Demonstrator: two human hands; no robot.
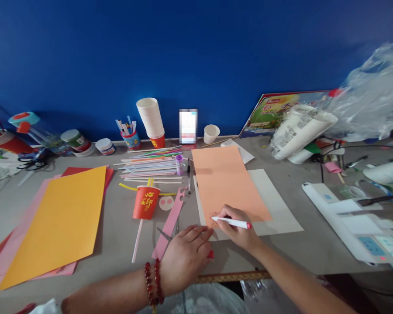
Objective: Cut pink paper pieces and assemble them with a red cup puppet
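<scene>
My right hand (237,226) grips a white marker with a red end (232,222). Its tip touches the lower left of an orange sheet of paper (229,183), where small curved lines are drawn. A white sheet (281,205) lies under the orange one. My left hand (191,248) lies flat, fingers stretched, at the orange sheet's lower left corner. Grey scissor blades (164,234) stick out beside it across a pink paper strip (172,216) with notches cut at its top. A bit of red shows under the palm; I cannot tell what it is.
Left of the strip are a red paper cup (146,202) with straws and a round paper piece (166,203). Coloured paper (59,222) lies at left. Loose straws (153,167), a glue stick (179,165) and stacked cups (149,117) are behind. A power strip (337,222) stands right.
</scene>
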